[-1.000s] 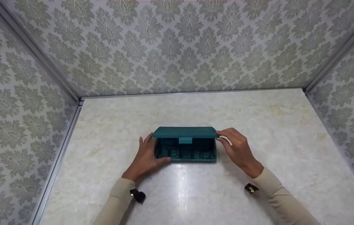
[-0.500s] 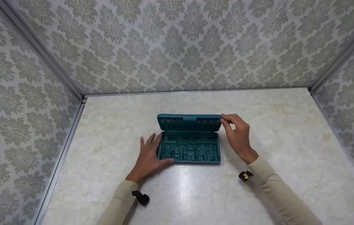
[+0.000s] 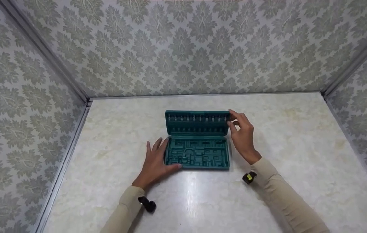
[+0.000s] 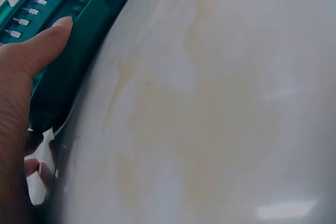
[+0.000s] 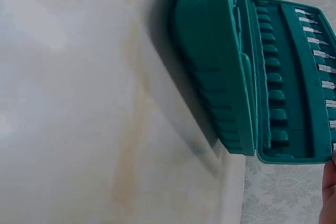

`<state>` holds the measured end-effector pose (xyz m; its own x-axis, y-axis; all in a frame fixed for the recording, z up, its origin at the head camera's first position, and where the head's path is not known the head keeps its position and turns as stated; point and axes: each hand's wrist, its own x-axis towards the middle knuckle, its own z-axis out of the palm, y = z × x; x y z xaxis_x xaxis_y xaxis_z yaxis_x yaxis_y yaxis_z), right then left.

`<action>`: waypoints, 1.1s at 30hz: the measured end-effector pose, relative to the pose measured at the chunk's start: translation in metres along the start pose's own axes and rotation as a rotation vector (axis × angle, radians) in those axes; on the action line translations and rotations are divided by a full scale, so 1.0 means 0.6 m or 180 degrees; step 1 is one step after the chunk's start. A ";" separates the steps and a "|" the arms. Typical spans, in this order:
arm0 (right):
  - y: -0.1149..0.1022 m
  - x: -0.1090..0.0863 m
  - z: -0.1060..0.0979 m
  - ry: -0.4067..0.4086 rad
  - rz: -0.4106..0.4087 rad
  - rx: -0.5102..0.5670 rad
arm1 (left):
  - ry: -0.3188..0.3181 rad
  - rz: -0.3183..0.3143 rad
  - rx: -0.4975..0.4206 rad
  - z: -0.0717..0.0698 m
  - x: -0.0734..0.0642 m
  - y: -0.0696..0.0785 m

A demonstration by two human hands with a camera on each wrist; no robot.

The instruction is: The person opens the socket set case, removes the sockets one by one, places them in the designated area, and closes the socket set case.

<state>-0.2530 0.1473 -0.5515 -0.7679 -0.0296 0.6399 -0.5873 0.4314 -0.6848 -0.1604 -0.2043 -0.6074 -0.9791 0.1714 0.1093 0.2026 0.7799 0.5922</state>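
Note:
A green plastic bit case [image 3: 199, 153] lies unfolded on the table, its base moulded with many small recesses. Its lid [image 3: 198, 124] stands up at the back, leaning away. Inside the lid runs a row of silver bits [image 5: 326, 68], seen in both wrist views too. My left hand [image 3: 155, 163] grips the base at its left end, thumb [image 4: 50, 43] over the front rim and fingers along the side. My right hand [image 3: 243, 136] pinches the lid's upper right corner between thumb and fingers.
The pale marbled table [image 3: 131, 119] meets a patterned wall [image 3: 199, 48] at the back, with similar panels on both sides. A small dark camera sits on each wrist, the left one [image 3: 147, 204] and the right one [image 3: 249, 177].
The lid has swung up and back from nearly closed, led by my right hand, which moved away from me. The recesses and bits have come into sight. My left hand stays on the base.

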 end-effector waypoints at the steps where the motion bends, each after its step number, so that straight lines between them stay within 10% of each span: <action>1: 0.001 0.002 0.004 0.0007 -0.0003 0.0017 | 0.0001 -0.0003 0.0015 -0.001 0.000 -0.001; 33: 0.056 0.052 0.059 -0.0883 0.1448 0.0028 | 0.0090 -0.0096 -0.0071 0.004 -0.001 0.000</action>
<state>-0.3056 0.1291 -0.5671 -0.9836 -0.0791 0.1621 -0.1803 0.4488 -0.8752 -0.1598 -0.2028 -0.6095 -0.9849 0.1306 0.1134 0.1728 0.7707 0.6133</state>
